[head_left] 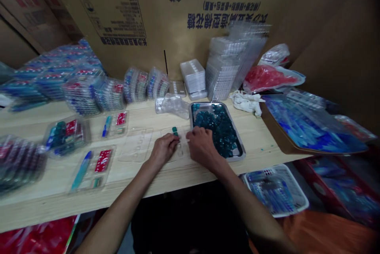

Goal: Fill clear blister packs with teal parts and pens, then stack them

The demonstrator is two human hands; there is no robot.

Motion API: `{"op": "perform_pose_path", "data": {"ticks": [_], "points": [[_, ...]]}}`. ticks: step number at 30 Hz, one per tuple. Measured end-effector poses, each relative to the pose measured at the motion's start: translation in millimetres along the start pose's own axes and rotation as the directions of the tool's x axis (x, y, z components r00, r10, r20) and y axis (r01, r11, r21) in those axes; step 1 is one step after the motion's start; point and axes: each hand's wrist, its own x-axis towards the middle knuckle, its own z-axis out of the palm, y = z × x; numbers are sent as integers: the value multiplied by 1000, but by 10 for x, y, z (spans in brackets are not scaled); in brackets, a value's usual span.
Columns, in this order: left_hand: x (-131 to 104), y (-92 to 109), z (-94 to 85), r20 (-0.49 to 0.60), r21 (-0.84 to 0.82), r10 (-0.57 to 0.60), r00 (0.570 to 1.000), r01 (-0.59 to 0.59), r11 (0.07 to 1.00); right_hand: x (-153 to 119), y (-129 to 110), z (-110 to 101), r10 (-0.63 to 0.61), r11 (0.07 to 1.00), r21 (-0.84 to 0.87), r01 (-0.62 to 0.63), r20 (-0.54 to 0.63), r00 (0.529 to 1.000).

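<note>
My left hand (164, 148) and my right hand (202, 146) rest side by side on a clear plastic blister tray (178, 151) on the wooden table (130, 174). The left fingertips pinch toward small green pieces (175, 130) set in the tray. My right hand lies at the near left corner of a metal tray (240, 149) filled with dark teal pieces (218, 125); whether it holds one is hidden. A second empty clear tray (137, 145) lies just left of my left hand.
Filled blister packs (92, 167) (67, 133) (115, 124) lie on the left, with stacks of packs (80, 87) behind. Stacks of clear trays (228, 63), a white cloth (246, 101), red and blue bags, and a white basket (276, 188) are on the right. A cardboard wall stands behind.
</note>
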Motion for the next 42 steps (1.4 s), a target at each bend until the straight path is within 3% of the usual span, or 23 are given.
{"op": "perform_pose_path", "data": {"ticks": [3, 6, 9, 13, 14, 16, 18, 21, 23, 26, 28, 30, 32, 34, 37, 42], "points": [[-6, 59, -3, 25, 46, 25, 999, -26, 999, 55, -210, 81, -88, 996, -9, 88, 50, 995], [-40, 84, -36, 6, 132, 39, 999, -39, 991, 97, -149, 31, -39, 999, 8, 39, 67, 997], [-102, 50, -113, 19, 231, 39, 999, -43, 972, 52, 326, -199, 206, 979, -7, -206, -26, 978], [-106, 109, -211, 108, 358, 32, 994, -69, 931, -147, 1171, -503, 578, 797, -95, -596, -168, 799], [-74, 177, -209, 102, 371, 48, 994, -82, 925, -202, 1303, -533, 593, 782, -106, -614, -178, 785], [30, 376, -146, 64, 349, 94, 993, -111, 931, -288, 1387, -515, 563, 808, -97, -581, -163, 810], [175, 615, -3, 84, 297, 113, 990, -133, 946, -321, 1256, -409, 467, 880, -27, -474, -127, 875], [401, 891, 284, 256, 327, 50, 965, -136, 935, -300, 891, -180, 306, 947, 133, -293, -91, 948], [512, 950, 443, 313, 361, 10, 950, -129, 924, -282, 713, -55, 248, 954, 198, -226, -97, 964], [599, 873, 545, 280, 291, -34, 960, -51, 955, -276, 660, 18, 235, 946, 260, -191, -147, 961], [622, 777, 534, 195, 127, -69, 978, 45, 991, -280, 702, -4, 240, 935, 310, -173, -194, 951], [635, 695, 497, 89, -148, -160, 983, 172, 974, -277, 719, -52, 254, 912, 383, -148, -241, 937], [640, 653, 453, 57, -442, -306, 950, 299, 846, -256, 667, -95, 250, 870, 482, -102, -253, 935], [628, 657, 404, 92, -635, -400, 912, 363, 681, -216, 557, -110, 221, 830, 556, -57, -234, 947], [572, 728, 299, 121, -747, -402, 908, 350, 566, -139, 374, -87, 223, 839, 540, -69, -226, 948], [433, 866, 85, 145, -747, -411, 900, 372, 551, -54, 198, -49, 227, 877, 472, -91, -240, 944]]}}
